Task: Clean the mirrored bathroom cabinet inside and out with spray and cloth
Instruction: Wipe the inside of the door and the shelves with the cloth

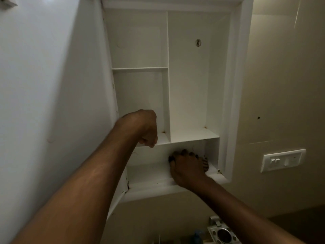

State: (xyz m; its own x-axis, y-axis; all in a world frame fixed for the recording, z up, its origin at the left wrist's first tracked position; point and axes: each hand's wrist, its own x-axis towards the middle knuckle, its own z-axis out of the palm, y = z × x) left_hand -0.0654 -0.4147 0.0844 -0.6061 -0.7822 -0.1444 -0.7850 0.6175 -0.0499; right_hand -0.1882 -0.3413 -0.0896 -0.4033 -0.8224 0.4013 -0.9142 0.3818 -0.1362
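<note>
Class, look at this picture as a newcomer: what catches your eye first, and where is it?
The open white cabinet fills the centre, its shelves bare. In its bottom compartment the right hand presses a striped cloth, while the left hand rests curled on the shelf edge above. A switch plate sits on the right wall.

I can read no text, label, brand or number anywhere. The cabinet [193,85] shelves are plain white, the switch plate [283,160] on the wall carries no marking I can make out, and the items at the bottom edge are too blurred.
</note>
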